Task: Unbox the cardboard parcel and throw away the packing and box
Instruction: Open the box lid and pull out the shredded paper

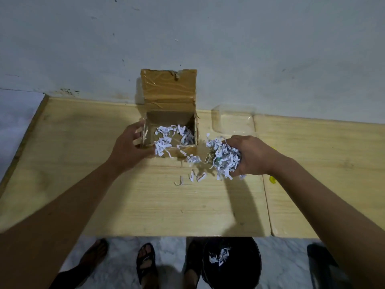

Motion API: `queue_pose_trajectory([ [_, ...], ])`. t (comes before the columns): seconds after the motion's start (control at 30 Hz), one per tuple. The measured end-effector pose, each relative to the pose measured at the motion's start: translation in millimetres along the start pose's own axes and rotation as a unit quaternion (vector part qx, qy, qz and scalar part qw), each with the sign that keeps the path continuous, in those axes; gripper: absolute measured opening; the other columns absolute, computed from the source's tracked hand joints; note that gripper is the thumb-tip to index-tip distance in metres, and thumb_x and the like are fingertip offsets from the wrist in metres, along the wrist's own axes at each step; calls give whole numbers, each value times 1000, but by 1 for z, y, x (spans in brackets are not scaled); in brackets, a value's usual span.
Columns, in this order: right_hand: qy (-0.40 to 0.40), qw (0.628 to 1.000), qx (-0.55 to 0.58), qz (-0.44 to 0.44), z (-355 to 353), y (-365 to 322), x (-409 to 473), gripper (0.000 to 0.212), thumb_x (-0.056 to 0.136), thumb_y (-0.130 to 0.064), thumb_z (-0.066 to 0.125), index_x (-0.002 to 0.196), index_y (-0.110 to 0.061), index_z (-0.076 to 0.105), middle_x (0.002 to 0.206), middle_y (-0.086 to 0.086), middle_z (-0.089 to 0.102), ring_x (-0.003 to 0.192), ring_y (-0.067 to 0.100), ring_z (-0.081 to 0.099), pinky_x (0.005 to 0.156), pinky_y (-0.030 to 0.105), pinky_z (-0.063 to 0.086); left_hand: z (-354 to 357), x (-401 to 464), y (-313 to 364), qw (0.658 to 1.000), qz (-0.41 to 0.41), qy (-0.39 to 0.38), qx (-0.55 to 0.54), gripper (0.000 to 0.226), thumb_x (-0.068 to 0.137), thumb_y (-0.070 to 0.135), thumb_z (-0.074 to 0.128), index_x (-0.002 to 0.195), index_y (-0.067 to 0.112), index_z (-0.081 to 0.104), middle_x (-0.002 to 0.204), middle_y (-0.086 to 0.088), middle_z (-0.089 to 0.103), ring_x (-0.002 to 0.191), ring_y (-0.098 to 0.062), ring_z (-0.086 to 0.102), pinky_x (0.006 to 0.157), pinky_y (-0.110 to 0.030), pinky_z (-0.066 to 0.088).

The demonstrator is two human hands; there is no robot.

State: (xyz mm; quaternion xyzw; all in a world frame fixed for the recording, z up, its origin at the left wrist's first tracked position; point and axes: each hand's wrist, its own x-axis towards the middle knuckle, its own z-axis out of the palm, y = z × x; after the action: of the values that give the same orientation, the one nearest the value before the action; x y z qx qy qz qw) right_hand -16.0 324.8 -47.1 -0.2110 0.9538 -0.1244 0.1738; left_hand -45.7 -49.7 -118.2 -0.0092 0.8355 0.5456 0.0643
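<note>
A small cardboard box (169, 117) stands on the wooden table, its taped lid flipped up against the wall. White shredded paper (170, 136) lies inside it and hangs over the front rim. My left hand (129, 146) grips the box's left wall. To the right of the box, above the table, my right hand (248, 156) is closed on a handful of shredded paper (224, 158). A few loose strips (195, 176) lie on the table below that handful.
A clear plastic container (233, 119) sits on the table (145, 205) right of the box. A black bin (231, 261) with some shreds in it stands on the floor below the table's front edge. Feet in sandals (145, 261) are beside it. A yellow object (272, 179) peeks out behind my right wrist.
</note>
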Motion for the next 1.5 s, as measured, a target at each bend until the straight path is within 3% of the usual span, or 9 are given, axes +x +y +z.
queue_pose_trajectory([
  [0.1, -17, 1000, -3, 21, 23, 9, 1, 55, 54, -45, 83, 99, -19, 65, 89, 1, 61, 83, 30, 64, 69, 38, 51, -3, 7, -5, 1000, -9, -15, -12, 93, 71, 1, 92, 151, 17, 48, 141, -5, 63, 129, -21, 62, 93, -37, 62],
  [0.23, -24, 999, 10, 29, 52, 12, 7, 53, 60, -43, 81, 106, -23, 65, 93, -1, 62, 90, 29, 66, 73, 39, 55, -4, 10, -9, 999, -8, -23, -32, 89, 74, -5, 88, 151, 17, 48, 141, -8, 63, 131, -23, 61, 83, -17, 59],
  [0.43, -25, 998, 48, 23, 78, 10, 11, 69, 67, -42, 85, 128, -20, 63, 114, 0, 58, 108, 27, 59, 85, 37, 53, -5, 10, -13, 998, 3, -30, -52, 90, 74, -3, 88, 151, 21, 49, 142, -8, 63, 131, -23, 62, 96, -39, 59],
  [0.7, -17, 994, 102, 37, 65, 12, 11, 96, 58, -24, 99, 144, -12, 58, 132, 3, 53, 115, 25, 60, 95, 27, 46, -3, 7, -8, 997, 2, -32, -65, 87, 77, -6, 84, 152, 20, 47, 142, -8, 62, 130, -20, 61, 83, -18, 60],
  [0.9, -21, 997, 71, 31, 44, 7, 11, 94, 58, -38, 98, 141, -14, 61, 131, 1, 56, 115, 25, 61, 95, 39, 51, -2, 5, -3, 997, 2, -33, -66, 87, 77, -7, 84, 152, 17, 47, 143, -7, 61, 129, -18, 61, 80, -15, 59],
  [1.07, -24, 999, 42, 21, 37, 4, 12, 99, 60, -56, 93, 144, -19, 58, 132, -1, 61, 125, 23, 55, 99, 36, 47, -4, 6, -5, 997, -5, -35, -68, 89, 75, -4, 87, 152, 18, 47, 143, -8, 61, 131, -19, 61, 82, -18, 60],
  [1.23, 8, 997, 76, 9, 32, 2, 8, 88, 63, -54, 93, 139, -23, 62, 137, -5, 61, 129, 19, 53, 102, 32, 43, -5, 5, -7, 997, -9, -34, -65, 89, 74, 2, 90, 151, 21, 48, 140, -6, 64, 130, -18, 62, 87, -24, 61],
  [1.33, 54, 993, 102, -2, 26, -7, 8, 75, 69, -66, 80, 131, -25, 69, 129, -8, 65, 121, 15, 57, 104, 38, 47, -5, 5, -7, 997, -19, -33, -72, 90, 74, 3, 90, 151, 21, 47, 138, -7, 65, 129, -17, 62, 86, -22, 60],
  [1.5, 145, 972, 176, -50, 23, -45, 33, 47, 77, -44, 84, 119, -25, 73, 111, -9, 70, 99, 8, 66, 87, 34, 56, -3, 3, -8, 996, -30, -25, -81, 99, 65, 11, 94, 151, 25, 48, 136, -8, 66, 129, -18, 63, 86, -22, 60],
])
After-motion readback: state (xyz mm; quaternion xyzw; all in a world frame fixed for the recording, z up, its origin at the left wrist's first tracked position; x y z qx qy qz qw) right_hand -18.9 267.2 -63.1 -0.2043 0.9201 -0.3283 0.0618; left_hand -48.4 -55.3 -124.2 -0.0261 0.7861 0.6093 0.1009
